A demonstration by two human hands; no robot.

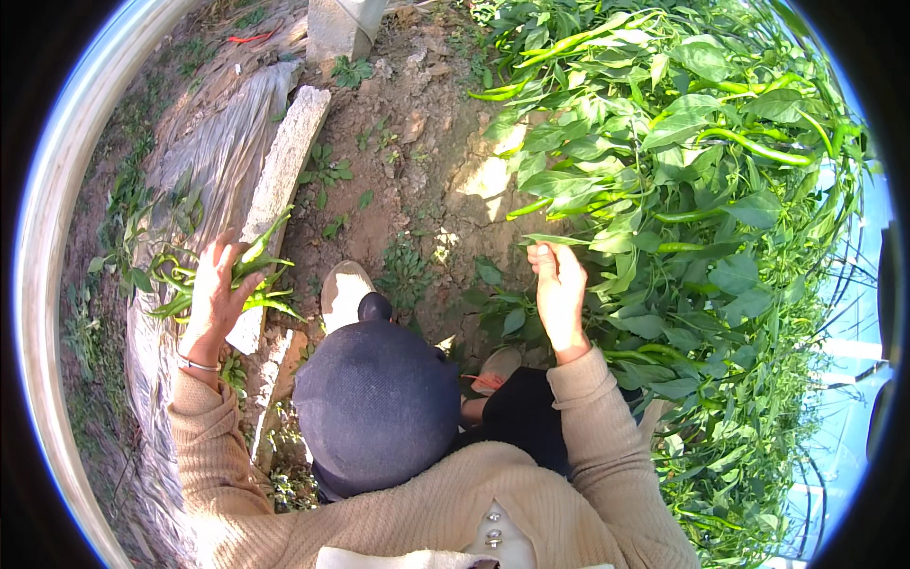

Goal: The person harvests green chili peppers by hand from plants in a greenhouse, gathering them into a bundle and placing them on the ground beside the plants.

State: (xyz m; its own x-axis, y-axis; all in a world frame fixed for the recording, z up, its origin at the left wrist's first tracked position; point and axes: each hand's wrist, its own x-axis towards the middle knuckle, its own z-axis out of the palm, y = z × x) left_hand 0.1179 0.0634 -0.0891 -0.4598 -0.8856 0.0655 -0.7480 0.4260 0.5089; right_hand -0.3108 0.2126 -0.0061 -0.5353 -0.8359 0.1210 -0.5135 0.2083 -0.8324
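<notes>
My left hand is around a bunch of slender green chili peppers, whose tips and stems stick out on both sides of it. Part of the bunch is hidden behind the palm and fingers. At the edge of the pepper plants, my right hand has its thumb and forefinger pinched at a narrow green leaf. More long green peppers hang among the foliage beyond and to the right of this hand.
A rough concrete post lies along wrinkled plastic sheeting on the left. Another concrete block stands farther ahead. Small weeds grow in the dry soil. Close before me are my shoe and a rounded dark blue fabric shape.
</notes>
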